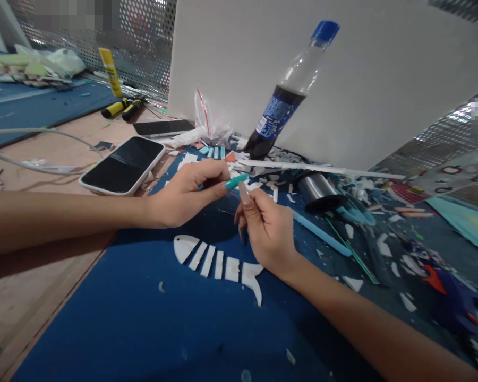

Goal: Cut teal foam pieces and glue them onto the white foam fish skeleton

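My left hand (187,193) hovers over the blue mat (143,329), fingers curled in a pinch on something I cannot make out; one fingernail is teal. My right hand (265,228) is just to its right, fingers closed round a thin dark tool whose tip points toward the left fingertips. Below both hands lies a white fish skeleton (219,262) made of cut pieces laid in a row on the mat.
A dark phone (123,164) lies upper left on the wooden table. A cola bottle (289,90) leans against a white board (382,69). A metal cylinder (318,191), a long white strip (322,168), a plastic bag (209,124), a glue stick (110,71) and many white scraps lie around.
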`<state>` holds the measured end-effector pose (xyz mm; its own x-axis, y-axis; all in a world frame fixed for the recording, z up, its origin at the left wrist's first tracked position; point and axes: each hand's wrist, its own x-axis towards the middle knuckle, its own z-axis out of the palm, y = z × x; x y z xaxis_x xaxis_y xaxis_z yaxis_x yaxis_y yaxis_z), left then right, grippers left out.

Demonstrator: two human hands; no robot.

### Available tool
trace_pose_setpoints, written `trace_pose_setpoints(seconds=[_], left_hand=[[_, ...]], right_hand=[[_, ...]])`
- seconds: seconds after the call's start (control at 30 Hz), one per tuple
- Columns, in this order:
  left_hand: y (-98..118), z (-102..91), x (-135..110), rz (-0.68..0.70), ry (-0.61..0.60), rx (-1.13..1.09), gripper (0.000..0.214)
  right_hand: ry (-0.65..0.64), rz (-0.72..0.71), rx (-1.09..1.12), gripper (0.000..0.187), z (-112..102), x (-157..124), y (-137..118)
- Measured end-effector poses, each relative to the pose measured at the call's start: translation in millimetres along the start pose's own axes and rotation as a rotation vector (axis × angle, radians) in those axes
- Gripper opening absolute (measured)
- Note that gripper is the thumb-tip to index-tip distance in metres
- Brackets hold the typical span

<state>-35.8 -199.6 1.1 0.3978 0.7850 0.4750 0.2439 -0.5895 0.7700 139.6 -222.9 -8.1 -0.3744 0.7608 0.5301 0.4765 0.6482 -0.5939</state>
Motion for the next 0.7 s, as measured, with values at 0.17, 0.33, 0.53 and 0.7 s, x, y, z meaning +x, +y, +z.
trace_pose_setpoints(seconds=[0.17, 0.33, 0.53, 0.7], left_hand=[[0, -3.8, -4, 0.120, 0.189, 0.259, 0.025], [-1, -2.3, -5, 0.260, 0.176, 0.364, 0.024], [-8, 0.0, -1, 0.309, 0.163, 0.433, 0.022], [-11, -1.1, 1, 0.127, 0.187, 0.366, 0.024]], right_hand=[[-0.069, 0.137, 0.107, 0.036, 1, 1, 2], [-0.126, 0.200, 0.082, 0.032, 2, 1, 6], [-0.126, 0.229, -0.007, 0.029, 3, 2, 9], [-0.088, 0.296, 0.058, 0.035, 3, 4, 10]])
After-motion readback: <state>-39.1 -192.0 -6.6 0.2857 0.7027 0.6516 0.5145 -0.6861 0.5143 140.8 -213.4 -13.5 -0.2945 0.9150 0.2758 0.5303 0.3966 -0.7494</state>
